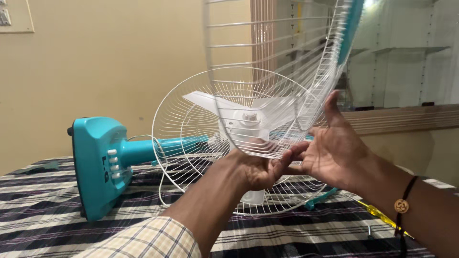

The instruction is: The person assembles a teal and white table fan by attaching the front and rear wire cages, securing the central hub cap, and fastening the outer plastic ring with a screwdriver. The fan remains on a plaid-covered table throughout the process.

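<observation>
A teal table fan lies on its side on a striped cloth, its base (98, 165) at the left and its neck running right to the rear wire guard (167, 124). White translucent blades (248, 117) sit on the hub. A loose front wire grille (306, 62) with a teal centre piece is raised in front of the blades. My left hand (256, 167) pinches the grille's lower rim. My right hand (334, 143) has fingers spread, its fingertips on the same rim beside the left hand.
The black, white and purple striped cloth (43, 210) covers the surface. A yellow-handled screwdriver (382, 217) and a teal part (320, 198) lie at the right. A cream wall stands behind, with glass shelves at the upper right.
</observation>
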